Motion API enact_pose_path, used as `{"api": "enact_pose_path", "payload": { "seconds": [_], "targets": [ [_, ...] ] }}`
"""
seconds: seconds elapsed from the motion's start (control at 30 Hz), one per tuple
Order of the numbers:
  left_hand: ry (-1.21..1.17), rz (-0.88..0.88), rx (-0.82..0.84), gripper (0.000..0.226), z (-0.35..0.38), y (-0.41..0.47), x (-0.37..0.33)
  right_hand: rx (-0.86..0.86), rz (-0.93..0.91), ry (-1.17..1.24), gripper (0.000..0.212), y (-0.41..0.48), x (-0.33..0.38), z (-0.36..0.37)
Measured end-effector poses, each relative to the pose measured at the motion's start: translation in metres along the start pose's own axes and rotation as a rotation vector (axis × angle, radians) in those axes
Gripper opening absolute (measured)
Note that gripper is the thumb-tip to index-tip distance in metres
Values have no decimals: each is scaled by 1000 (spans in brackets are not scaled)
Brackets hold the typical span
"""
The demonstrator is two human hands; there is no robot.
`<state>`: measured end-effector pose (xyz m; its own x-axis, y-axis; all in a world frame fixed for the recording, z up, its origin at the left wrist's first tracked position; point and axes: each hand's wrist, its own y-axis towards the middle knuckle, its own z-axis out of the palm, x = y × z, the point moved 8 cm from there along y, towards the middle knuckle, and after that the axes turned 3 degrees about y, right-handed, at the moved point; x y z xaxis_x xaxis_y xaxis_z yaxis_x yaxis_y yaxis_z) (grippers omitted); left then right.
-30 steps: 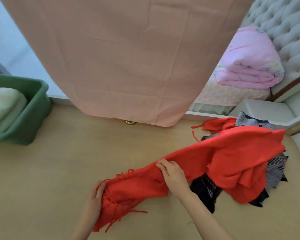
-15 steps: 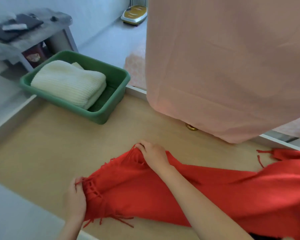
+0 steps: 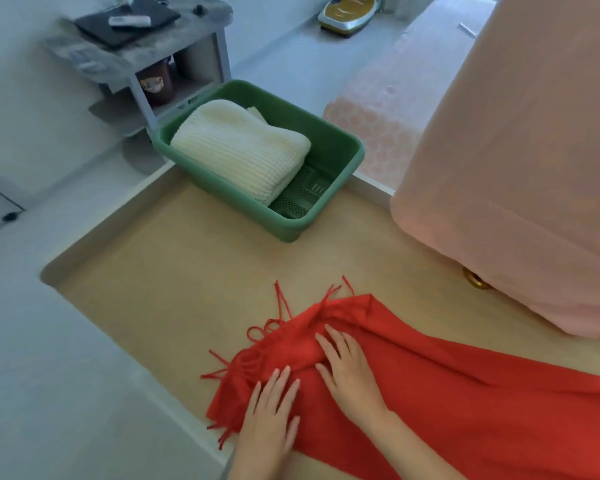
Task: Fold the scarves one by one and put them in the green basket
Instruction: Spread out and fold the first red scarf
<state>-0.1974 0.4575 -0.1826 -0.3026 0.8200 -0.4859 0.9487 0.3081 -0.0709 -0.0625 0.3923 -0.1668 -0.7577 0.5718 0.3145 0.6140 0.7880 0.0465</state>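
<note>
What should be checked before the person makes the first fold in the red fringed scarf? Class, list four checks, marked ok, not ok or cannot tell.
1. Left hand and right hand flat on the red fringed scarf: ok.
2. Fringed end smoothed out: not ok, creased and bunched.
3. Scarf's other end laid straight: cannot tell, out of frame.
4. Green plastic basket has room beside the folded cream knit scarf: ok.
</note>
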Motion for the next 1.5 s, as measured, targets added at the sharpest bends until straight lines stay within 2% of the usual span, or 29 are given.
{"api": "enact_pose_path", "payload": {
  "seconds": [0.07, 0.13, 0.2, 0.3, 0.43, 0.57, 0.67, 0.73, 0.83, 0.93, 1.0, 1.07, 1.13, 1.2, 1.27, 1.33, 1.43, 1.5],
  "targets": [
    [35, -80, -3, 61, -1, 2, 15, -42, -44, -15, 39, 15, 4, 3],
    [41, -169, -34, 54, -14, 3, 33, -72, -55, 48, 36, 38, 8, -1],
    [75, -243, -38, 47, -25, 3, 54, -92, -66, 110, 23, 63, 14, -6],
    [110, -372, -79, 56, -41, -5, 97, -125, -114, 147, 7, 95, 38, -15],
    [11, -552, -192, 51, -72, -18, 151, -158, -130, 222, 5, 133, 81, -15],
    [-28, -546, -353, 25, -118, -17, 174, -153, -145, 346, 6, 173, 127, -11],
    [-189, -734, -471, 16, -146, -22, 204, -175, -170, 368, 8, 203, 155, -12],
    [-271, -825, -578, 14, -165, -23, 223, -200, -173, 370, 8, 225, 169, -14],
    [-343, -853, -728, 19, -200, -15, 251, -277, -219, 384, 12, 259, 191, -23],
    [-255, -845, -809, 31, -223, -4, 276, -365, -260, 353, 22, 281, 203, -25],
    [-148, -854, -819, 45, -228, 0, 284, -255, -251, 231, 39, 287, 203, -4],
    [-49, -781, -788, 50, -225, 5, 280, 7, -239, 72, 55, 278, 196, 32],
    [-7, -678, -686, 45, -205, 10, 269, 190, -225, 13, 63, 264, 183, 60],
    [-18, -602, -507, 44, -171, 16, 259, 285, -183, 47, 61, 255, 172, 73],
    [19, -556, -318, 55, -135, 19, 253, 322, -165, 40, 57, 254, 166, 79],
    [92, -534, -251, 59, -119, 19, 253, 278, -157, 22, 52, 260, 166, 76],
    [37, -595, -344, 53, -132, 19, 257, 160, -26, 191, 40, 283, 166, 56],
    [-16, -638, -412, 47, -142, 21, 258, 149, 119, 328, 44, 304, 166, 52]
  ]
}}
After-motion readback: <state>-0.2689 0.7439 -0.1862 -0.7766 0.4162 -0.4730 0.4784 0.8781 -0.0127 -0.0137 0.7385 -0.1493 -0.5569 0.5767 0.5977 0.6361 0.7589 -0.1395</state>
